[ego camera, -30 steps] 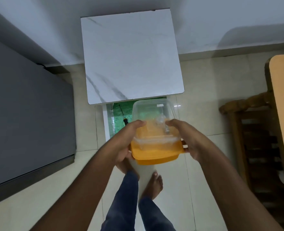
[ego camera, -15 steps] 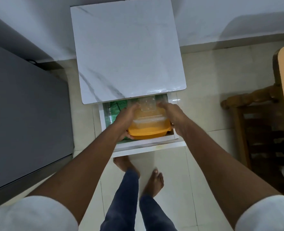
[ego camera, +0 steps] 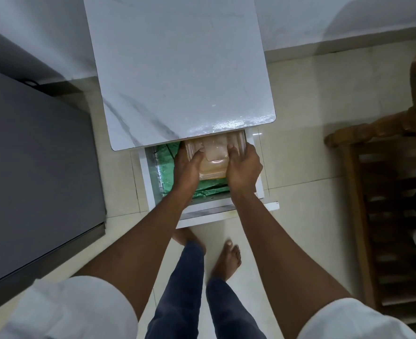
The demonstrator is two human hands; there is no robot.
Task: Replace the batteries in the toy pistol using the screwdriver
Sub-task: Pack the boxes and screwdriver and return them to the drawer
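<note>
Orange-bottomed box (ego camera: pixel 214 157) sits in our drawer (ego camera: pixel 153 189), both hands (ego camera: pixel 186 171) (ego camera: pixel 242 167) apparently gripping it, fingers curled round.

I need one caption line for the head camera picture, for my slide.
Both hands, left hand and right hand, hold an orange container inside the open drawer under a marble-top table.
</note>
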